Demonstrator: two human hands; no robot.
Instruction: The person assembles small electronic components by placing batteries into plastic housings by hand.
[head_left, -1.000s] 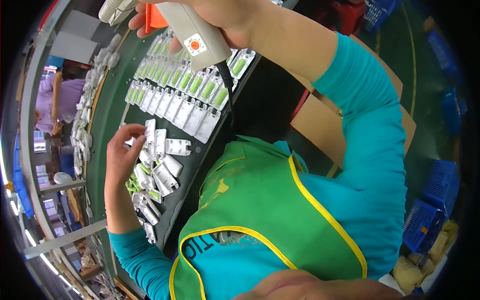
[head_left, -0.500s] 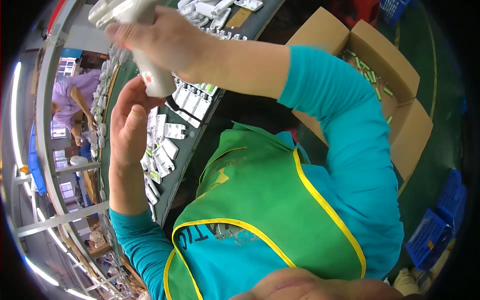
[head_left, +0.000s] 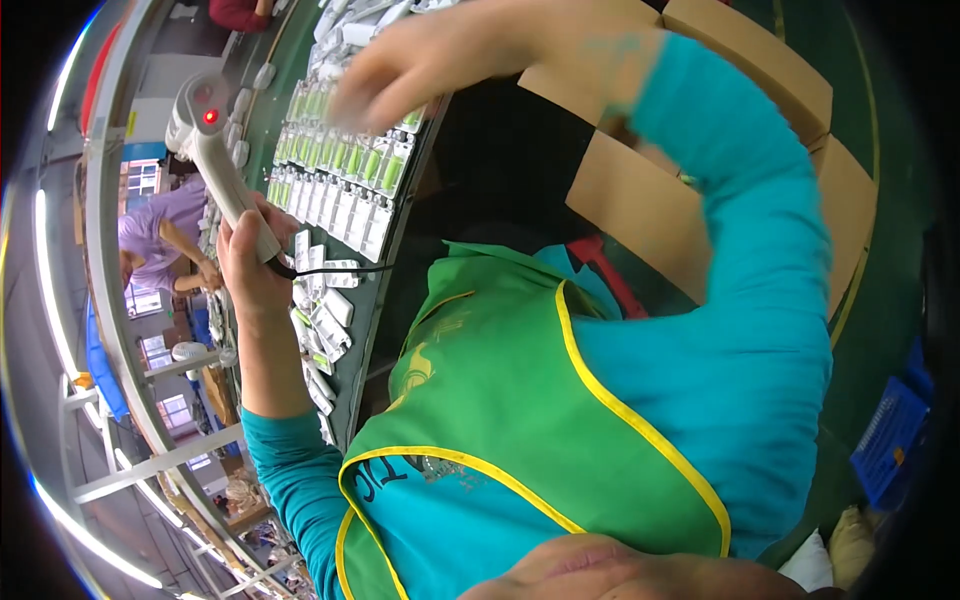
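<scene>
My left hand (head_left: 258, 265) is wrapped round the handle of a white handheld scanner (head_left: 232, 190), held up over the workbench. A red light glows on its head, and a black cable (head_left: 340, 269) trails from the handle's lower end. Blurred by motion, my right hand (head_left: 440, 65) passes above the bench, with its fingers too smeared to read. Below it lie rows of white plastic casings (head_left: 345, 205), several with green cylindrical cells (head_left: 370, 165) set in them. Loose white casings (head_left: 325, 325) lie in a heap beside my left forearm.
A large open cardboard box (head_left: 635, 205) stands right of the bench. Blue plastic crates (head_left: 888, 440) are at the far right. Metal framing (head_left: 108, 220) runs along the left. A person in a purple top (head_left: 160, 225) works beyond it, and a red sleeve (head_left: 235, 14) shows at the top.
The scanner has passed from my right hand to my left and swung lower, its red light now facing me. My right hand has moved away up and to the right.
</scene>
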